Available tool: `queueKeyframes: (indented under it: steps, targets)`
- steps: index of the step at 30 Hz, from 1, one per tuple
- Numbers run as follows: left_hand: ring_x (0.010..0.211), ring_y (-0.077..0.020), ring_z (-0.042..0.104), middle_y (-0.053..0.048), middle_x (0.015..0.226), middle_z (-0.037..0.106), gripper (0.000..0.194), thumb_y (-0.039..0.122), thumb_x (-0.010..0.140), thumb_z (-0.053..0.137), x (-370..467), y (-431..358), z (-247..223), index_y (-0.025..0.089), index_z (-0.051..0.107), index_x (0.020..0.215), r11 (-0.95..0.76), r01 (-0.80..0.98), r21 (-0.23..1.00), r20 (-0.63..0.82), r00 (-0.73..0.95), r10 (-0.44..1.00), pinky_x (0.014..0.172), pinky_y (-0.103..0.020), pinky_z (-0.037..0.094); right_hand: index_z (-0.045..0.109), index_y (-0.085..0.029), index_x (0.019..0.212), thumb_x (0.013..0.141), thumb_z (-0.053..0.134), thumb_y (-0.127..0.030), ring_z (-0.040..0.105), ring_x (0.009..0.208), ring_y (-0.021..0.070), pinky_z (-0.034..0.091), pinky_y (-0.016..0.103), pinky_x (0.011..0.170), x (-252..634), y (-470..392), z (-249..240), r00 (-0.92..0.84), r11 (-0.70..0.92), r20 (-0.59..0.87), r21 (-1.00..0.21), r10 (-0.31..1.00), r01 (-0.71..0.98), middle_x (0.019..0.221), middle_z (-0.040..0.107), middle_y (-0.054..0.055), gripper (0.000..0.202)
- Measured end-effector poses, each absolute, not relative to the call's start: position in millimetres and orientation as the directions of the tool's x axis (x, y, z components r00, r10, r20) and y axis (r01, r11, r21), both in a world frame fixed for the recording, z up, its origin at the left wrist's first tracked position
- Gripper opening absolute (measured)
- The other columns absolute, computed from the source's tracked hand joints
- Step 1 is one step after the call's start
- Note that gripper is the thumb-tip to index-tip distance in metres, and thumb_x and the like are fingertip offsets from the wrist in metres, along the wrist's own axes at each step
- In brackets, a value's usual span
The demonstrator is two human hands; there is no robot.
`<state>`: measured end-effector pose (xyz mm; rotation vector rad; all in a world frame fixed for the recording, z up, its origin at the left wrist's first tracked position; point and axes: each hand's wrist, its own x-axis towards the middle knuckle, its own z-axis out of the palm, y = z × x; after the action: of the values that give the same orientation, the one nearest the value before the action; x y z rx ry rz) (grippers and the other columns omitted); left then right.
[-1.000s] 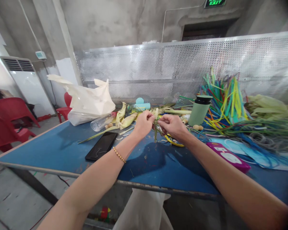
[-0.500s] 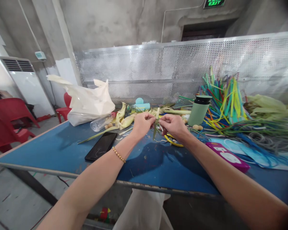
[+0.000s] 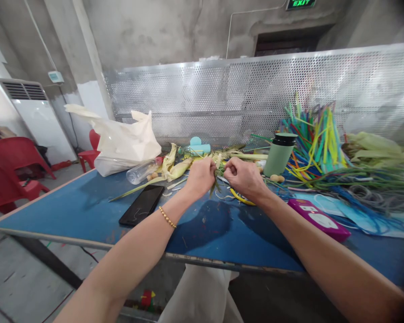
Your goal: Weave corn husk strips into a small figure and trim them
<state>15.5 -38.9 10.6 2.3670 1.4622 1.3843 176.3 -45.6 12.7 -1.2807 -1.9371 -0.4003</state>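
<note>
Above the blue table point(image 3: 87, 215), my left hand point(image 3: 202, 176) is closed in a pinch on a small green leafy piece point(image 3: 217, 179), whose ends hang below the fingers. Close on its right, my right hand point(image 3: 244, 177) is curled with thumb and fingers together; what it holds, if anything, is too small to make out. A yellow curved strip point(image 3: 241, 197) lies under my right hand. Pale corn husks point(image 3: 179, 169) lie left of my left hand, and a green bottle with a black lid point(image 3: 280, 154) stands right of my right hand.
A black phone point(image 3: 142, 205), a clear plastic bottle point(image 3: 138, 174) and a white bag point(image 3: 126, 143) are on the left. At right lie a purple box point(image 3: 318, 219), blue masks point(image 3: 366, 215), grey cords point(image 3: 363, 193) and a colourful strip bundle point(image 3: 323, 139). A perforated metal panel point(image 3: 215, 98) borders the back.
My hands have moved slightly apart, and both have turned, with the fingers curled further in. The green leafy piece now hangs nearer my left hand.
</note>
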Motion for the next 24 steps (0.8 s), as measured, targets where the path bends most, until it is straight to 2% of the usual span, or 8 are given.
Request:
queueKeyframes:
  steps: [4,10,13,24]
  targets:
    - [0.076,-0.0212,0.061,-0.008,0.074,0.067,0.015,0.014,0.083,0.052,14,-42,13,0.017,0.062,0.074,-0.507,0.727,0.462,0.643,0.119,0.756,0.076,-0.032,0.043,0.064,-0.018,0.075,0.077,0.051,-0.019,0.059,0.059,0.0196,0.034,0.029,0.061,175,-44,11,-0.201,0.415,0.727,-0.126,0.657,0.901,0.062,0.066,0.005,0.014]
    - [0.077,-0.0215,0.060,-0.007,0.071,0.065,0.014,0.011,0.081,0.052,13,-46,15,0.019,0.057,0.071,-0.492,0.736,0.464,0.633,0.113,0.766,0.075,-0.033,0.041,0.063,-0.018,0.074,0.080,0.049,-0.017,0.062,0.052,0.0182,0.041,0.027,0.063,174,-48,15,-0.178,0.422,0.615,-0.277,0.769,0.863,0.046,0.059,0.000,0.015]
    - [0.078,-0.0215,0.060,-0.007,0.073,0.066,0.015,0.009,0.080,0.051,14,-47,15,0.019,0.055,0.070,-0.492,0.740,0.459,0.633,0.117,0.765,0.075,-0.033,0.041,0.062,-0.019,0.073,0.080,0.049,-0.016,0.063,0.049,0.0174,0.043,0.026,0.062,174,-49,17,-0.167,0.410,0.585,-0.311,0.794,0.857,0.043,0.059,-0.001,0.015]
    - [0.074,-0.0197,0.058,-0.005,0.069,0.063,0.018,0.005,0.076,0.050,13,-46,17,0.019,0.050,0.065,-0.516,0.706,0.485,0.637,0.119,0.762,0.074,-0.032,0.040,0.061,-0.019,0.071,0.080,0.049,-0.014,0.067,0.054,0.0177,0.042,0.025,0.061,174,-48,21,-0.164,0.374,0.544,-0.301,0.823,0.877,0.043,0.061,0.000,0.015]
